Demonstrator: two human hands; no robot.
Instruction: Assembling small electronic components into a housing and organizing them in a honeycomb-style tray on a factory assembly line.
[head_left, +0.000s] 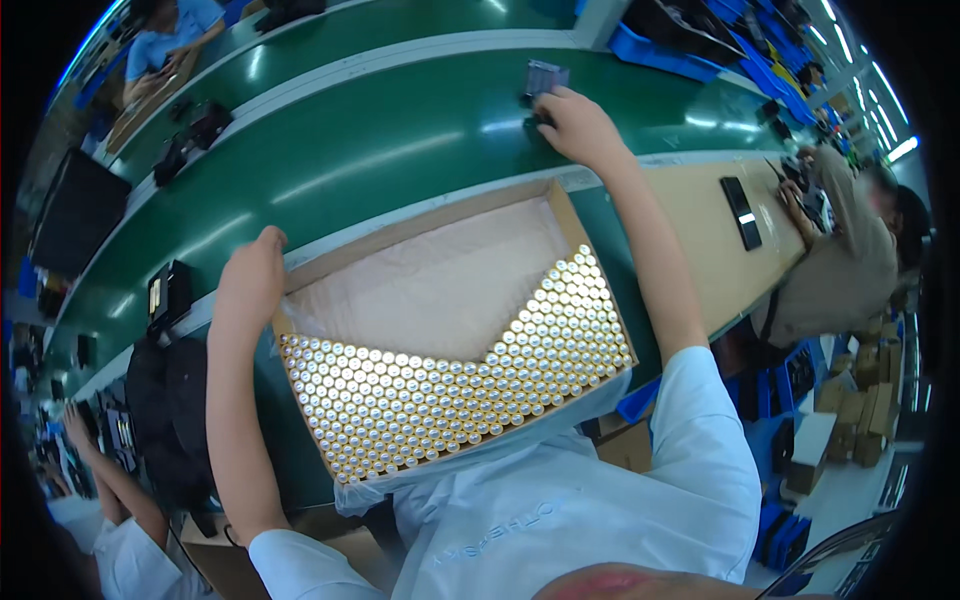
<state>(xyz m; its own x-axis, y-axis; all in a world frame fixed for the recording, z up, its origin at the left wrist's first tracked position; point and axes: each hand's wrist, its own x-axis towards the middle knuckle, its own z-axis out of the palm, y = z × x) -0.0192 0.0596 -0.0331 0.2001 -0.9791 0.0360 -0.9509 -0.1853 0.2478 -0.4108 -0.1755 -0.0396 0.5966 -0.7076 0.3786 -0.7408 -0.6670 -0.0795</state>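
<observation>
A shallow cardboard box rests in front of me, tilted in the view. Its near part is packed with several rows of small cylindrical battery cells standing upright, with shiny round ends up. My right hand reaches over the green bench beyond the box, its fingers closed at a small dark grey block-shaped piece. By the box's far left corner is my left hand, its fingers curled in; what they hold, if anything, is hidden.
A green conveyor-like bench runs across ahead. A black device sits left of my left hand. To the right, a long black object lies on a tan board beside a co-worker. Blue bins stand far right.
</observation>
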